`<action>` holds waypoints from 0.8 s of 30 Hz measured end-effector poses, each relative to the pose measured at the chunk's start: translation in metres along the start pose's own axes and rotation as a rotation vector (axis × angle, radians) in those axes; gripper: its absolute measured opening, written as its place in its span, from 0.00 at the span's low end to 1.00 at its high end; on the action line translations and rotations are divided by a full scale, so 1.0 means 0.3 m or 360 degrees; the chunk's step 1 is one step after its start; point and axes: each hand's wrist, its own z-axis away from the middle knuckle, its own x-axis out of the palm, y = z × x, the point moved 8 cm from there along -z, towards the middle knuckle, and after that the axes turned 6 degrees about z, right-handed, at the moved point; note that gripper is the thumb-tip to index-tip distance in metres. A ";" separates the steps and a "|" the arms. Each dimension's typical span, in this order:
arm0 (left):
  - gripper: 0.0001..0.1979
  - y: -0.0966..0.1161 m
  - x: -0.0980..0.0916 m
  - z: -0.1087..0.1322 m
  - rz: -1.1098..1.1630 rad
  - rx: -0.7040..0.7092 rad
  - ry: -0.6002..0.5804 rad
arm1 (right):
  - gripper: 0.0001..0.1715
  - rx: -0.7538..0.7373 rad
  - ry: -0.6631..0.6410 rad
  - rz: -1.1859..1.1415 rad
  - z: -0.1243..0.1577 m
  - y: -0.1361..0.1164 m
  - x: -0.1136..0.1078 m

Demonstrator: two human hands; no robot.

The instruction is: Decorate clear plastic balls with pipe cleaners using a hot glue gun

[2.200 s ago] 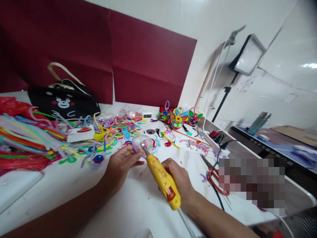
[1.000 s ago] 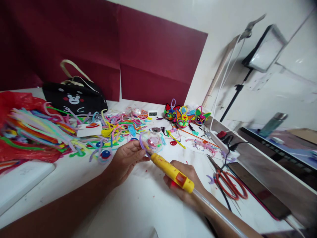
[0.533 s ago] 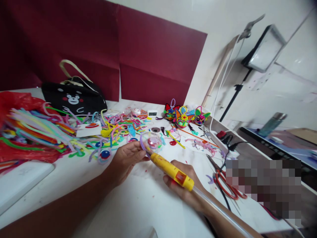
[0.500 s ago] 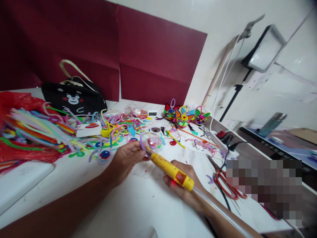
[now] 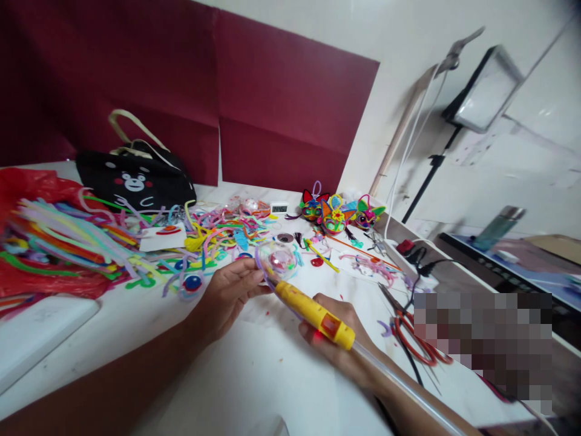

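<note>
My left hand [image 5: 236,293] is closed on the near edge of a clear plastic ball [image 5: 282,259], with a purple pipe cleaner [image 5: 259,260] running along its left side. Something red shows through the ball. In my right hand [image 5: 336,330] is a yellow hot glue gun [image 5: 313,312], a clear glue stick [image 5: 403,384] sticking out of its back end. The gun's nozzle points at the ball's lower left edge, close to my left fingertips; whether it touches cannot be made out. A red glow shows beside my right fingers.
Coloured pipe cleaners [image 5: 68,236] spill from a red plastic bag [image 5: 54,181] at left. Behind stand a black bag [image 5: 136,181] and several finished cat-eared ornaments [image 5: 336,215]. Red-handled scissors [image 5: 417,339] lie at right, near a lamp [image 5: 488,91] and power cords.
My left hand and the purple pipe cleaner have shifted slightly; a purple length now shows below the glue gun's nozzle. My right hand and the gun stay almost still.
</note>
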 end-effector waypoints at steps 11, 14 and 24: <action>0.08 0.010 0.002 0.003 0.0018 0.0018 0.0018 | 0.10 -0.0016 0.0011 0.0012 -0.003 -0.001 -0.002; 0.08 0.005 0.002 0.002 -0.0007 0.0003 0.0010 | 0.09 0.0020 0.0008 0.0028 -0.005 -0.003 -0.004; 0.08 -0.010 0.004 0.005 -0.0049 -0.0023 -0.0033 | 0.11 0.0099 -0.0008 -0.0008 -0.009 -0.011 -0.008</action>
